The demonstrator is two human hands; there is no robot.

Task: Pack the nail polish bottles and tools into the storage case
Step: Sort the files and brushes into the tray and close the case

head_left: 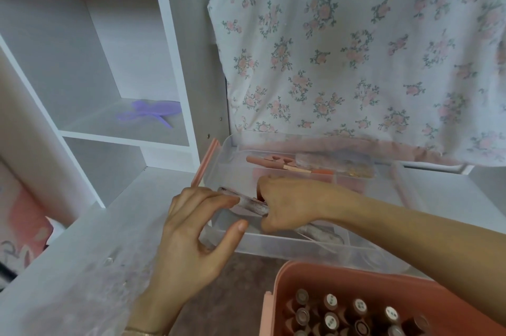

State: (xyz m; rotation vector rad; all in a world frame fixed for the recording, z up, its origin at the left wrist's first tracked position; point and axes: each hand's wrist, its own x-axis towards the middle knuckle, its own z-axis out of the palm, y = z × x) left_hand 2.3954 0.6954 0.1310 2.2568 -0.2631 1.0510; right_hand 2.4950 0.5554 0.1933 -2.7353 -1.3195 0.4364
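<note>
A clear plastic tray (301, 246) with pink latches sits on the white desk. My right hand (290, 205) reaches into its front compartment and grips a long clear tube (253, 205) lying across it. My left hand (197, 237) hovers at the tray's left front corner, and its fingertips touch the tube's left end. The tray's back compartment holds pink tools (273, 162) and a clear tube with gold bits (336, 164). At the lower right stands a pink case (301, 275) filled with several nail polish bottles (330, 305).
White shelving stands at the left, with a purple plastic item (153, 111) on one shelf. A floral cloth (356, 56) hangs behind the tray and drapes over its back edge. A sheet of clear plastic film (95, 261) covers the desk's left part.
</note>
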